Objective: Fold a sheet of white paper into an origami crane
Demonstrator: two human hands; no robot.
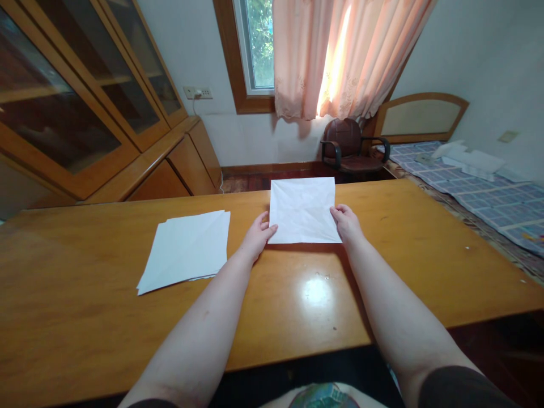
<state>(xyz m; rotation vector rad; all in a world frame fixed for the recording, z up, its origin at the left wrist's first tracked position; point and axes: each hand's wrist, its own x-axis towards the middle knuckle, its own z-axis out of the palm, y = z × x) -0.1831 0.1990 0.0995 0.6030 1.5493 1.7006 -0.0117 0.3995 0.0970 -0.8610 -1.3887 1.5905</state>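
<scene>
Between my two hands is a creased white sheet of paper (302, 211), raised a little over the table, with its shadow falling below the near edge. My left hand (258, 234) grips the sheet's lower left side, thumb on top and fingers at the edge. On the opposite side, my right hand (346, 222) pinches the right edge between thumb and curled fingers. A stack of white paper (187, 246) lies to the left of my left hand, its sheets slightly out of line.
The wooden table (293, 334) spans the view. Beyond it stand a brown armchair (346, 141) and a window with pink curtains (306, 62). A glass-fronted cabinet (127, 147) is at left, a bed with a checked cover (467, 192) at right.
</scene>
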